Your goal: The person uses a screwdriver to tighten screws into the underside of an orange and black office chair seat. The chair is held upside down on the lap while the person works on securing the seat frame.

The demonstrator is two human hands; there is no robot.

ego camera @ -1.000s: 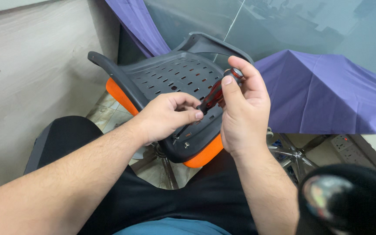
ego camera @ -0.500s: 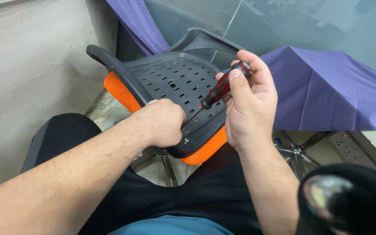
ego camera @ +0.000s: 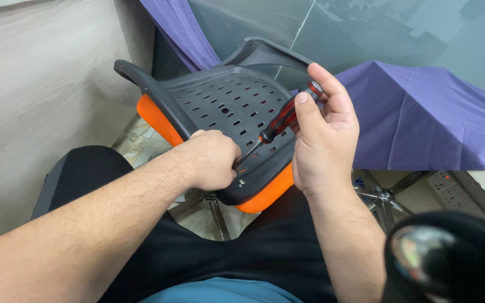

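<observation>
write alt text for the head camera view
The right hand holds a red-and-black screwdriver against the perforated black plastic underside of an orange-cushioned chair seat, while the left hand steadies its tip. Purple cloth lies behind.

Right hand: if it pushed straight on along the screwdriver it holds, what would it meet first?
Probably the left hand, closed around the screwdriver tip on the chair seat underside; the right hand points there, though depth is unclear.
</observation>
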